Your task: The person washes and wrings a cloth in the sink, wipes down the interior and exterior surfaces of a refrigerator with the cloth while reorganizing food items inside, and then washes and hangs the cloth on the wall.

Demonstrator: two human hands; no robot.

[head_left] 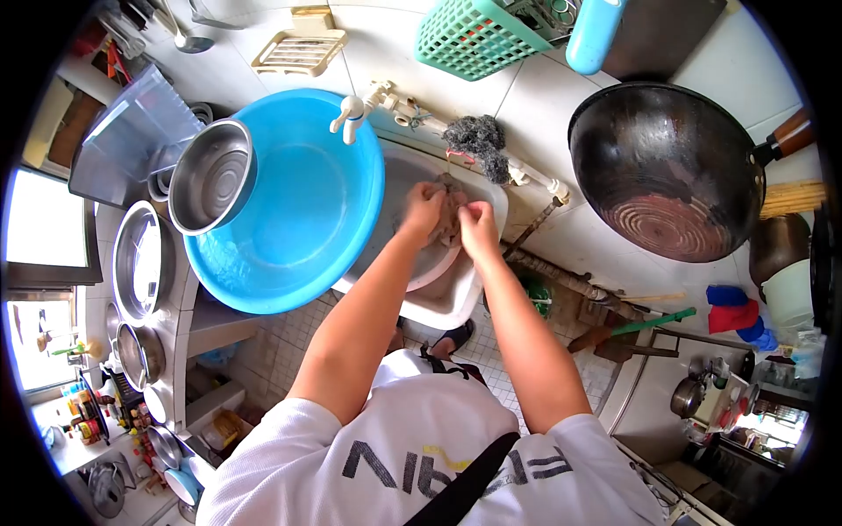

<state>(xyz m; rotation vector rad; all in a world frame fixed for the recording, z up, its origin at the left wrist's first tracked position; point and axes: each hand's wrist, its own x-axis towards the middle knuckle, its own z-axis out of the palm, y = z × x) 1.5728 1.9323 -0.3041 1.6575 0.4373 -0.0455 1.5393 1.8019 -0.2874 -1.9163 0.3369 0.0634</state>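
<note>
My left hand (424, 210) and my right hand (478, 231) are close together over the white sink (456, 302). Between them is a crumpled, greyish-brown cloth (450, 209), with the fingers of both hands closed on it. Beneath the hands, a round basin (431, 279) sits inside the sink, partly hidden by my left forearm. Just beyond my right hand, dark steel-wool-like scrubbers (474, 138) rest on the wall pipe. A white tap (351, 116) juts out to the left of the hands.
A large blue basin (298, 219) stands left of the sink, with a steel bowl (213, 178) on its edge. A black wok (667, 167) hangs at the right. A green basket (478, 39) and a soap rack (300, 51) are on the wall. A green-handled tool (649, 323) leans at lower right.
</note>
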